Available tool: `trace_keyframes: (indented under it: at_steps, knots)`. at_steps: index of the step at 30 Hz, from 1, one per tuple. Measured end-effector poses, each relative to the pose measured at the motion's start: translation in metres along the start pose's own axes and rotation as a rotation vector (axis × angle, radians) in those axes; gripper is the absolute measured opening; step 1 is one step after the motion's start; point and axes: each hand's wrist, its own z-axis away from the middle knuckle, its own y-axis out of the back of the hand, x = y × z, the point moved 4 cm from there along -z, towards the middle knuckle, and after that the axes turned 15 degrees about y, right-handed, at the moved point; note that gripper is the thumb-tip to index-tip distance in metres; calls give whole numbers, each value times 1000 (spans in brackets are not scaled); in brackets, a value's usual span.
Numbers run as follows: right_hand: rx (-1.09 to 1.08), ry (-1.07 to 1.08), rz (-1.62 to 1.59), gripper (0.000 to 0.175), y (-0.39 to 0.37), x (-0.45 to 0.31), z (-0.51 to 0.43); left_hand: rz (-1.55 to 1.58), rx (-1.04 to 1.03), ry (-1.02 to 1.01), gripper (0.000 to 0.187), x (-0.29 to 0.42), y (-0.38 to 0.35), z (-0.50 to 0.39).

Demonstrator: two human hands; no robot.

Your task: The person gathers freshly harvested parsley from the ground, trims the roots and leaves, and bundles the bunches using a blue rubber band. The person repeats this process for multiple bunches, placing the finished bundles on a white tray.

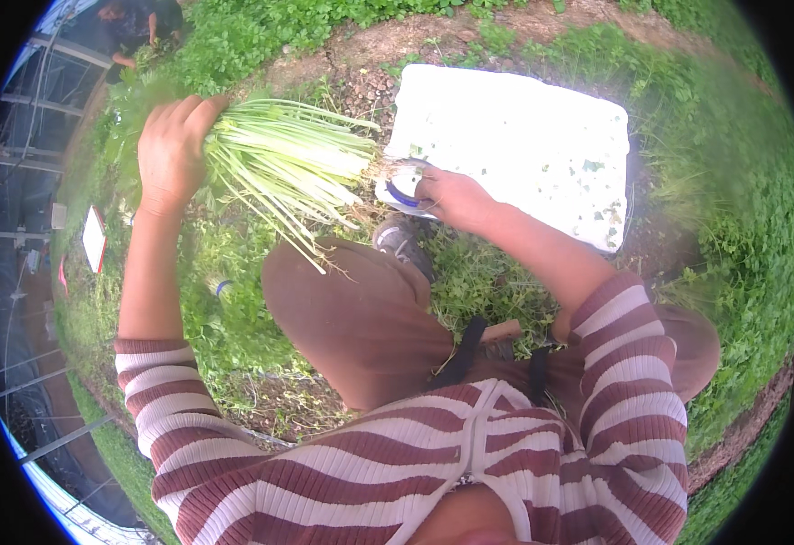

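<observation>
My left hand (177, 146) grips a thick bunch of pale green leafy-vegetable stalks (295, 160), likely celery, near the leafy end. The stalks lie sideways, with their stringy roots (378, 169) towards my right hand. A few stray stalks hang lower, over my left knee. Between the fingers of my right hand (455, 197) is a blue ring-shaped band (402, 195), held right beside the roots. Whether the band goes around them or just touches them, I cannot tell. Under and beyond that hand lies a white foam board (513, 146), strewn with bits of leaf.
On the left, a tied bunch with a blue band (221, 287) lies among greens. Farther off stands a white panel with red edges (94, 238). Another person (139, 30) crouches at the upper left. My shoe (404, 244) is close to the board, and leafy crops (744, 272) grow at right.
</observation>
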Motion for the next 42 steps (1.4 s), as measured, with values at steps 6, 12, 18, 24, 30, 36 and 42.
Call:
trace_keyframes:
  at_steps: [6,12,18,24,30,36,42]
  knots:
    - [72,24,270,12,10,21,-34,-37,70,-1,27,-4,3,-5]
    - [10,-189,582,12,28,85,-26,-36,55,-50,28,14,2,-20]
    - [-158,-560,-262,34,15,31,23,-141,-41,32,31,42,20,-55]
    - [-122,-32,-790,50,25,-74,-1,-88,-165,233,34,98,66,-105]
    - [694,-69,-1403,78,69,-51,6,366,-569,290,36,149,62,-96]
    - [935,-35,-1416,78,68,-45,65,1019,-1242,558,35,203,-21,-33]
    - [1144,-216,-1491,73,62,-34,88,1121,-1400,453,49,248,-43,4]
